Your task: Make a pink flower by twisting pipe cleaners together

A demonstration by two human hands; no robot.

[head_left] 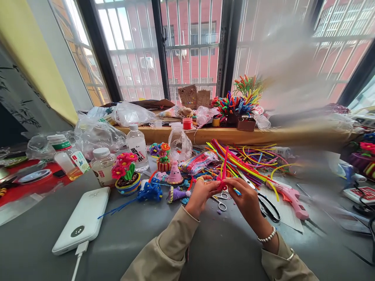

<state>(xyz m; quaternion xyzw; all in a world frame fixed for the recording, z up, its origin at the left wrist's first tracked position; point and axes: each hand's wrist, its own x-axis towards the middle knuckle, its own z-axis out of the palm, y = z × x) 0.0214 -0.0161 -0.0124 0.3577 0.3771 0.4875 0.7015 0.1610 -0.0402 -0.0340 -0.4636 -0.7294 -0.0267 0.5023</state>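
Between my two hands, above the grey table, is a pink pipe cleaner [224, 177] bent into loops at its lower end, with a straight length pointing up. My left hand [202, 192] pinches the looped part from the left. From the right, the fingertips of my right hand [242, 194] close on the same loops. Small white-handled scissors [221, 203] lie just below my fingers. Black-handled scissors [271, 208] rest partly behind my right hand. A bundle of colourful pipe cleaners [240, 162] spreads out behind both hands.
A pink glue gun [294, 201] lies on the right. Left of my hands stand a pink flower pot made of pipe cleaners [127, 175], a blue pipe-cleaner piece [150, 190] and several bottles [137, 146]. A white power bank [83, 220] with a cable sits front left. A blur covers the right side.
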